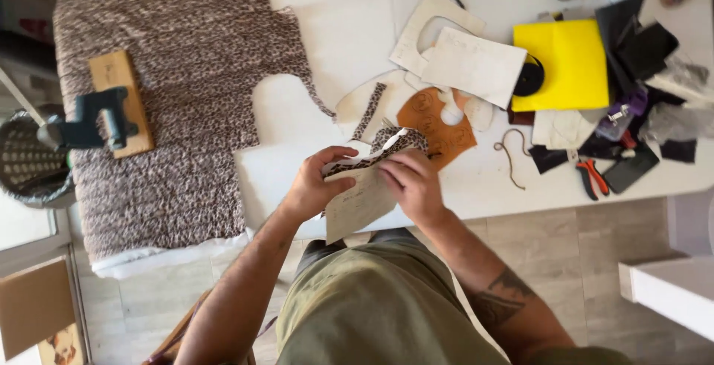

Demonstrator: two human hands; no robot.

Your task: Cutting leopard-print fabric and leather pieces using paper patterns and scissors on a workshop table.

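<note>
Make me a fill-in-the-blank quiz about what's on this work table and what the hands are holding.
1. Both hands, left hand and right hand, hold a cream paper pattern piece against a strip of ____-print fabric.
2. The bright square sheet on the white table is ____.
3. The pliers have ____ handles.

Missing words: leopard; yellow; orange

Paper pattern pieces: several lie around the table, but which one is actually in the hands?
The cream paper pattern piece at the table's near edge, held by left hand and right hand together with a leopard-print strip. The other pattern pieces lie flat farther back, untouched.
</note>
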